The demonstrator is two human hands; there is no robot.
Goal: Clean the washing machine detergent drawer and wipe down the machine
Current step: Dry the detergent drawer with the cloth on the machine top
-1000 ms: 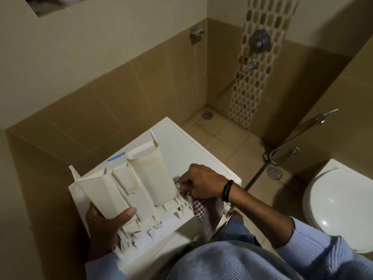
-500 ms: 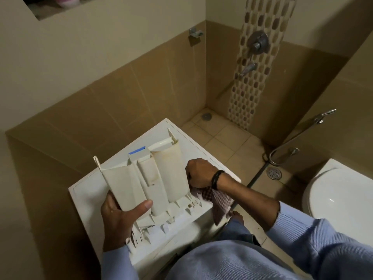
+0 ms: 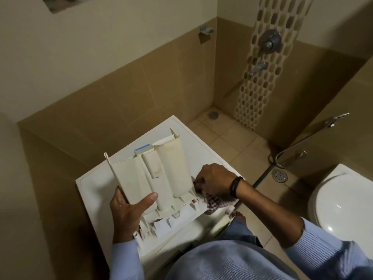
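Over the left half of the washing machine [image 3: 90, 184], our left hand [image 3: 129, 209] grips the detergent drawer [image 3: 161, 178] by its left wall, fingers curled behind it and the thumb laid across the pale face turned toward us; the drawer is held over the machine's white top, and whether its near end touches that top we cannot tell. Its long axis runs from our body away toward the tiled wall, leaning a little to the right at the far end; the jagged, ribbed end points back at us, and the end with the blue tab [image 3: 141, 148] points away and upward; the rounded undersides of its compartments face us, lying side by side along that axis, the rightmost one stained yellowish.

Just right of the drawer, our right hand [image 3: 214, 179] is closed, knuckles up, its fingers curled round a checked cloth [image 3: 217, 202] and pressed against the drawer's lower right side; the cloth spills out beneath the wrist, near the machine's front right corner; a dark band [image 3: 235, 185] circles that wrist.

Farther right, a shower valve [image 3: 270, 41] sits on a mosaic strip of the wall; a round floor drain [image 3: 279, 175] lies in the tiles below; a hand sprayer [image 3: 335, 119] hangs on the right wall; a white toilet [image 3: 343, 201], lid down, fills the right edge.
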